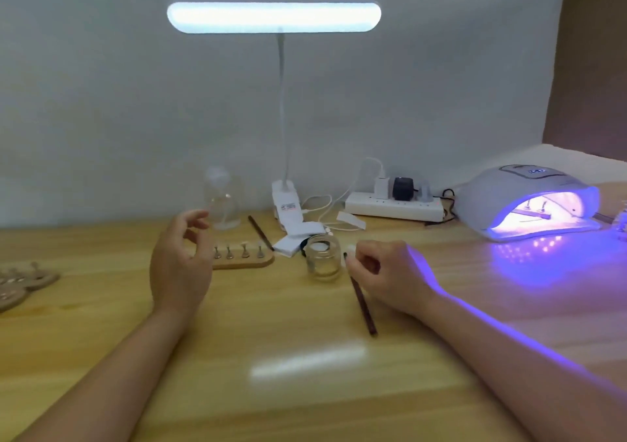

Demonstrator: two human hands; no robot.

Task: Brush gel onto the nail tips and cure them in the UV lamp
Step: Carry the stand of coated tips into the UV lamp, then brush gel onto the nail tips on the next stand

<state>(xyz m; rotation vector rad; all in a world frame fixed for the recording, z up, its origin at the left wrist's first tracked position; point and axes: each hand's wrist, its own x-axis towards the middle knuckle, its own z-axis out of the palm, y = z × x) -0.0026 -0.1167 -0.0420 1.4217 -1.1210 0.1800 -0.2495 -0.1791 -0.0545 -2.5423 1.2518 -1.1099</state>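
Brown brush (pixel 361 300) gripped by right hand (pixel 386 277), tip hidden; left hand (pixel 181 265) hovers loosely curled, empty.

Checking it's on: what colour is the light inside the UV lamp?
Violet-blue, glowing from the UV lamp opening and spilling onto the table; head view.

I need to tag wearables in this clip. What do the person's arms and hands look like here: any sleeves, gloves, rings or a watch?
Both forearms are bare as far as the frame shows them, so no sleeves are in view. The left hand and the right hand have no gloves, and no ring, watch or bracelet shows. A violet band of light from the UV lamp runs along the right hand and forearm.
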